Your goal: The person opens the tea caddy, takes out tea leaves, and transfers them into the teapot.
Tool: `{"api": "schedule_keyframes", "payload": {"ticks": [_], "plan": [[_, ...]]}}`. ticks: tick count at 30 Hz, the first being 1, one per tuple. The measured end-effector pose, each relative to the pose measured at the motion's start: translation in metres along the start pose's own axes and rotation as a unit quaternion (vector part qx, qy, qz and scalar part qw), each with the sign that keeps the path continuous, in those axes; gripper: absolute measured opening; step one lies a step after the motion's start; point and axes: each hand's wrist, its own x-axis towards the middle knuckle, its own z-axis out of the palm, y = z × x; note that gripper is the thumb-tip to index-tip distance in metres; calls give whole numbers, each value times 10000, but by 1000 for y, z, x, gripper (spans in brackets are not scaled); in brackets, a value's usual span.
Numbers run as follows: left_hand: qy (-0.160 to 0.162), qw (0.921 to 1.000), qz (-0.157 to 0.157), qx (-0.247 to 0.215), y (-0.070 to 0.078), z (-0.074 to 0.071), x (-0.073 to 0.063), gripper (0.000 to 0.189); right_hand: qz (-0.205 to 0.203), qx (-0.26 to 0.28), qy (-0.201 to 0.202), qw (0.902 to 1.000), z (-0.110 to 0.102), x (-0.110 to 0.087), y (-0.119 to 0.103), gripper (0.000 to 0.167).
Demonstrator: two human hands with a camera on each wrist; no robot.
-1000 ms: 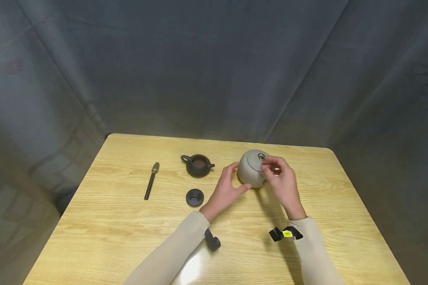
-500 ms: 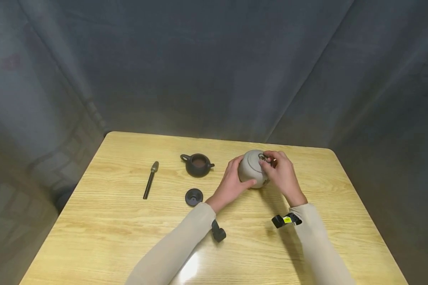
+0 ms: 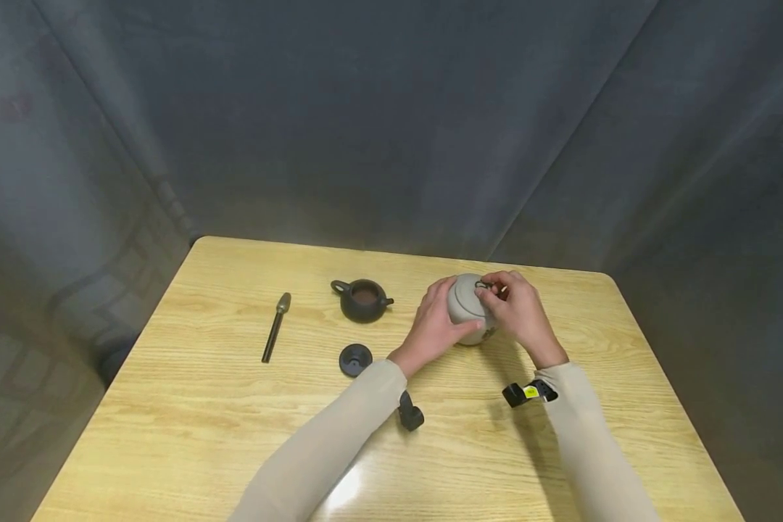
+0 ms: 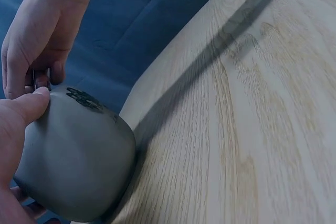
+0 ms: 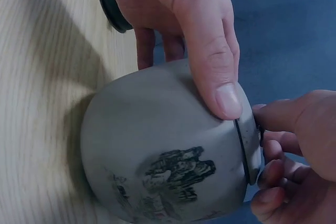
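A round grey ceramic jar (image 5: 152, 114) with a dark landscape print stands on the table. My left hand (image 3: 433, 322) wraps its left side, thumb (image 5: 227, 95) across the front close to the rim and other fingers partly hidden behind. On top sits the jar's lid (image 5: 253, 153), a thin dark line showing between it and the body. With thumb and fingertips, my right hand (image 3: 524, 310) pinches the small dark ring (image 3: 481, 285) on the lid; those fingers cover part of the ring.
Left of the jar is a small dark teapot (image 3: 363, 310), uncovered, its spout toward the jar. A dark round lid (image 3: 355, 360) lies in front of it. Farther left lies a slim tool (image 3: 277, 328) with a dark handle and oval metallic head. Dark curtains (image 3: 391, 123) hang behind the table.
My left hand has slid right and farther round the jar. My right fingers have gone from the lid's edge to the ring. The jar has shifted slightly right, with its print showing more.
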Motion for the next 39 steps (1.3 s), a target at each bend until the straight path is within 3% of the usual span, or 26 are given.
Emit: {"api": "schedule_keyframes", "payload": {"ticks": [15, 24, 39], "plan": [[201, 9997, 11, 121, 0, 7, 1, 95, 545, 423, -883, 9937, -19, 16, 0, 29], [230, 9994, 4, 262, -1, 10, 1, 96, 324, 402, -739, 9959, -20, 14, 0, 14], [316, 9990, 89, 300, -4, 8, 2, 95, 57, 115, -318, 9994, -18, 10, -5, 12]]}}
